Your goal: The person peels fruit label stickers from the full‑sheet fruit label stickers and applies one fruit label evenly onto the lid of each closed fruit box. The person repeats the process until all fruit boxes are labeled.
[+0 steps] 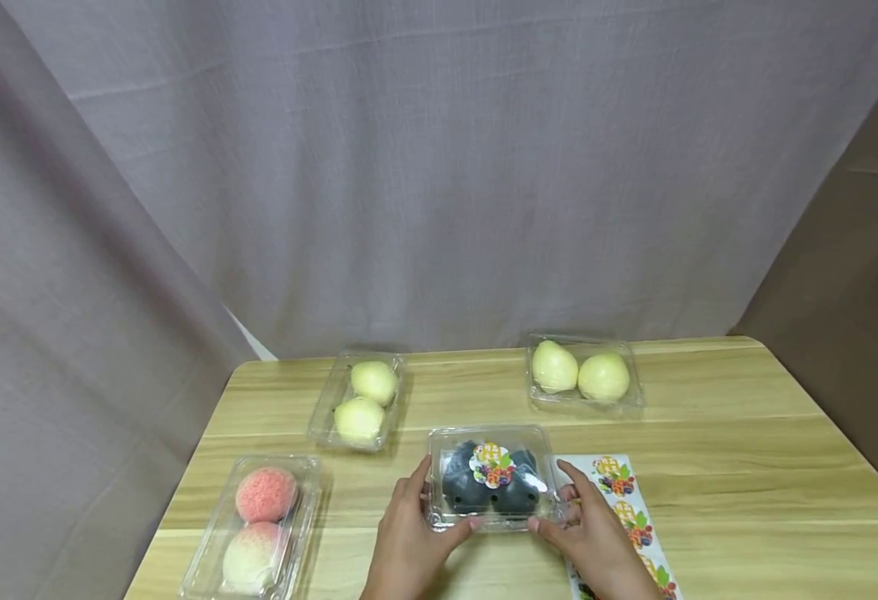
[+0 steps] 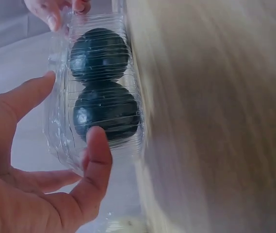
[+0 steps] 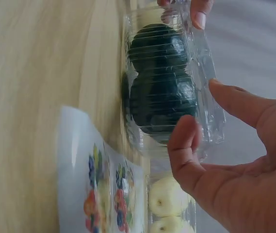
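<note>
A clear plastic fruit box (image 1: 499, 525) with two dark round fruits (image 2: 99, 56) sits between both hands at the table's front middle. A round, colourful fruit sticker (image 1: 492, 465) is on its lid. My left hand (image 1: 412, 533) grips the box's left end, thumb at the near rim and fingers curled round the side. At the other end my right hand (image 1: 589, 533) holds it likewise. In both wrist views the box's ribbed walls show close to the wooden table. A white sheet of fruit stickers (image 1: 634, 527) lies partly under the right hand.
To the left lies a clear box (image 1: 210, 546) with one pink and one pale peach-like fruit. Two more clear boxes, each with two pale yellow pears, stand farther back, one at the left (image 1: 326, 417) and one at the right (image 1: 585, 407). A grey curtain (image 1: 439, 192) hangs behind the table (image 1: 739, 467).
</note>
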Demonstrator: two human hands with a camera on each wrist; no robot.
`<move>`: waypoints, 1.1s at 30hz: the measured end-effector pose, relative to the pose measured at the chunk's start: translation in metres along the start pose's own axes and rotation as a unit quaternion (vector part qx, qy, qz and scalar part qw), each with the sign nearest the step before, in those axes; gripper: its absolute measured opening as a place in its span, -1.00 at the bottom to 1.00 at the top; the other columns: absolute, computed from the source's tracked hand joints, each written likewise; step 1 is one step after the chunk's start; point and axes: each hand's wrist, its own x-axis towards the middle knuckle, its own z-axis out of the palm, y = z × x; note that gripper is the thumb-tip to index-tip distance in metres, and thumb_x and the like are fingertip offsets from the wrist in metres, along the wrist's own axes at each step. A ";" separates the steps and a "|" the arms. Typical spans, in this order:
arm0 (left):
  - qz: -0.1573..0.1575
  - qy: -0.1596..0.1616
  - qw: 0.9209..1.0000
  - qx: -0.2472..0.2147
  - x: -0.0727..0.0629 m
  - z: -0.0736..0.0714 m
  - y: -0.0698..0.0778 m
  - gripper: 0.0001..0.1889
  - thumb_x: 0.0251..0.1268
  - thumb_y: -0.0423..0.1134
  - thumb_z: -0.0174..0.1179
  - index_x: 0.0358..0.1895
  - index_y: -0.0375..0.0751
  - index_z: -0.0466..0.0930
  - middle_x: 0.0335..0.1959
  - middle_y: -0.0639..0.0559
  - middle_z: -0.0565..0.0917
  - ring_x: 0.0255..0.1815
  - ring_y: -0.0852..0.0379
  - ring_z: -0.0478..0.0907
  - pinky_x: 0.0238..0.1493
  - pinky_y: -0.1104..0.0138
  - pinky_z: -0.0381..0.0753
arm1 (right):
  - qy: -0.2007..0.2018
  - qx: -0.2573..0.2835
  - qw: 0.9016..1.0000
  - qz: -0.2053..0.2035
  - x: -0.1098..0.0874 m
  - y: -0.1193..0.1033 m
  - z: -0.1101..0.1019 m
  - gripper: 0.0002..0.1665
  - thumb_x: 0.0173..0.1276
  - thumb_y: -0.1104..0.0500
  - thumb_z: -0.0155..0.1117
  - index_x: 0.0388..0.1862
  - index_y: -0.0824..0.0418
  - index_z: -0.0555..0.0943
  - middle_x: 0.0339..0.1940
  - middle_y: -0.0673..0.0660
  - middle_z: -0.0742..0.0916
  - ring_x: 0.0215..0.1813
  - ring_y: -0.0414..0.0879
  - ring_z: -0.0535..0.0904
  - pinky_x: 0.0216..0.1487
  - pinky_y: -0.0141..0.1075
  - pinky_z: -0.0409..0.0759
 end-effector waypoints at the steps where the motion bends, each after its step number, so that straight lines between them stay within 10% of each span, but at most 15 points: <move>1: -0.003 0.002 1.000 -0.006 0.000 -0.001 0.000 0.08 -0.09 0.07 0.70 0.51 -0.34 0.40 -0.06 0.00 0.60 -0.15 0.15 0.54 -0.16 0.27 0.66 | 0.003 0.000 1.000 -0.003 0.000 0.000 0.000 0.14 0.27 0.18 0.62 0.67 0.33 0.15 0.13 0.23 0.46 -0.24 -0.12 0.44 -0.28 -0.36 0.56; 33: -0.002 0.057 0.997 -0.053 0.033 -0.004 -0.009 -0.05 -0.12 -0.19 0.71 0.43 -0.41 0.49 0.04 -0.20 0.69 -0.36 0.17 0.53 -0.36 0.38 0.55 | 0.022 -0.036 0.998 -0.047 0.028 -0.012 0.012 0.06 0.34 0.13 0.57 0.62 0.40 0.19 -0.08 0.13 0.58 -0.25 -0.14 0.51 -0.23 -0.31 0.52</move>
